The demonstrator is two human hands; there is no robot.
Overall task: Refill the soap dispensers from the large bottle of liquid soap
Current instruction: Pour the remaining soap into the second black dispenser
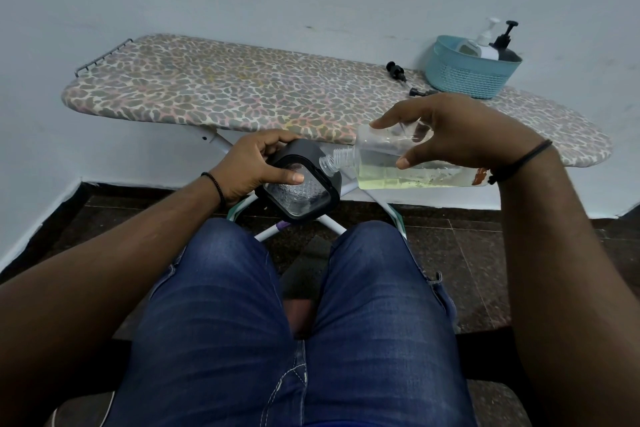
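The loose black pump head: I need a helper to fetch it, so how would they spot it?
Look at the leopard-print ironing board against the wall, then its right end, where a teal basket holds two dispensers. The loose black pump head lies on the cover just left of that basket. Unlike the pumps in the basket, it is on no bottle.

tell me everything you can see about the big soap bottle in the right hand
The large soap bottle is clear plastic, uncapped, with a threaded neck. It lies tipped almost on its side, neck pointing left, its mouth against the open neck of the clear black-framed dispenser that the left hand holds. Pale yellow liquid pools along its lower side, filling under half. The right hand grips it from above, thumb on the near face. A reddish label scrap shows near its base.
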